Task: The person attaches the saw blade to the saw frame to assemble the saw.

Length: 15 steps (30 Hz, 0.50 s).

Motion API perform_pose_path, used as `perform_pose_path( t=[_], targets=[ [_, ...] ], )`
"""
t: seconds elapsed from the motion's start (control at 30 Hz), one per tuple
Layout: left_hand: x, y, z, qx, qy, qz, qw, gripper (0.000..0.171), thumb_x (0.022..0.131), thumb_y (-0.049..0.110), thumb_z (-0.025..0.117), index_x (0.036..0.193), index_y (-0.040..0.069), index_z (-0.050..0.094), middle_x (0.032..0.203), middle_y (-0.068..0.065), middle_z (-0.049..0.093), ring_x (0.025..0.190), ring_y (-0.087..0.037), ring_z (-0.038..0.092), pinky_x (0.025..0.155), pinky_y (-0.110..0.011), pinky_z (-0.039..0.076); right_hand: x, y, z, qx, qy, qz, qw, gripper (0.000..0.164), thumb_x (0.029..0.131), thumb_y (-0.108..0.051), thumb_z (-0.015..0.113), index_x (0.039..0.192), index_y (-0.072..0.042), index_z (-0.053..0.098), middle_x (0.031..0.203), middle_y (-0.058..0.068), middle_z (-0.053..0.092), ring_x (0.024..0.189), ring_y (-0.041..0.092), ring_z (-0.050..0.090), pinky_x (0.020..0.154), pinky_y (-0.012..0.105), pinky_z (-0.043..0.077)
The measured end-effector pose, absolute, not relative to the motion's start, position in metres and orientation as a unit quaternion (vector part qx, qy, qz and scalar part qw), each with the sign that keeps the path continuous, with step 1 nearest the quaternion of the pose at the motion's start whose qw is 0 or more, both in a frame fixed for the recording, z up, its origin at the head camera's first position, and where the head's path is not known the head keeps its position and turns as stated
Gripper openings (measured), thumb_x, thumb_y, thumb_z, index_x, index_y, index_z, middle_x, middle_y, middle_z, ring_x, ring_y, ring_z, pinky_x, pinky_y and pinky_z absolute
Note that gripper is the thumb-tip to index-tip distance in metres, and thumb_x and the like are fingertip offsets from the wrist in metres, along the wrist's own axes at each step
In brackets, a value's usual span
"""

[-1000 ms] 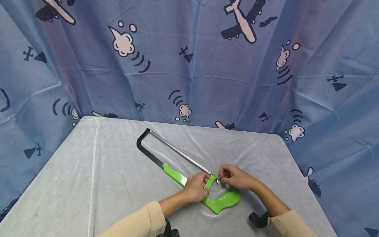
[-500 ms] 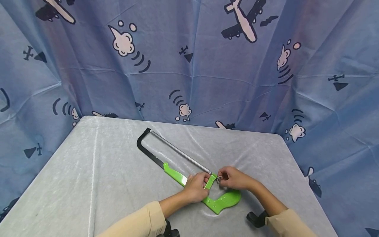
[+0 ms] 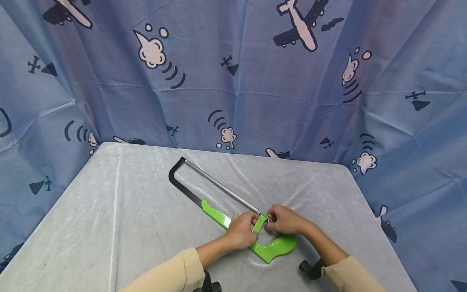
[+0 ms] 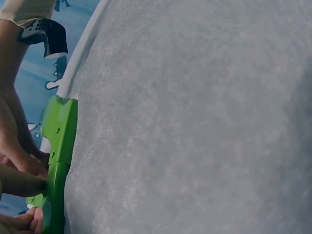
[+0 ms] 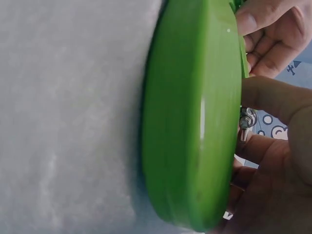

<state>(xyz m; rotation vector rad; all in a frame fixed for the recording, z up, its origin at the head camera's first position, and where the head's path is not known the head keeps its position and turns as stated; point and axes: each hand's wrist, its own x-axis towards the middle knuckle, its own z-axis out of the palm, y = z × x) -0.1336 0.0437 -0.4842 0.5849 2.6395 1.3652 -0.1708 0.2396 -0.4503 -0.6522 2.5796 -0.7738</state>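
one pale patch (image 3: 228, 222) marks the green hacksaw (image 3: 214, 214) — left fingers (image 3: 251, 215) grip its frame (image 3: 259, 223), right fingers (image 3: 272, 210) pinch its wingnut (image 5: 247, 118)

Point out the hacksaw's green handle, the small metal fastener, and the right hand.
Green handle (image 3: 279, 247): head view, on its broad rounded grip.
Metal fastener (image 5: 248, 118): right wrist view, on its shiny body.
Right hand (image 3: 287, 220): head view, on its back.
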Motion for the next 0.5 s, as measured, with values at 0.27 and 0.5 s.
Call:
perform_pose_path(
  t=[0.27,0.5],
  targets=[
    [-0.1341,0.0437,-0.4833,0.193,0.869,0.451,0.06,0.042,0.069,0.001,0.066,0.111,0.004,0.065,0.088,0.005,0.061,0.073,-0.002,0.05,0.078,-0.025,0.034,-0.17,0.2394,-0.4493,-0.222,0.917,-0.274,0.184,0.02,0.078,-0.014,0.072,0.072,-0.013,0.053,0.073,-0.003,0.046,0.064,0.009,0.043,0.058,0.024,0.035],
    [-0.1339,0.0439,-0.4834,0.192,0.871,0.449,0.06,0.042,0.069,0.001,0.066,0.111,0.004,0.065,0.088,0.005,0.061,0.073,-0.002,0.05,0.078,-0.025,0.034,-0.1702,0.2397,-0.4488,-0.226,0.916,-0.275,0.186,0.019,0.078,-0.014,0.071,0.072,-0.012,0.053,0.074,-0.003,0.045,0.065,0.009,0.042,0.058,0.025,0.034]
  ],
)
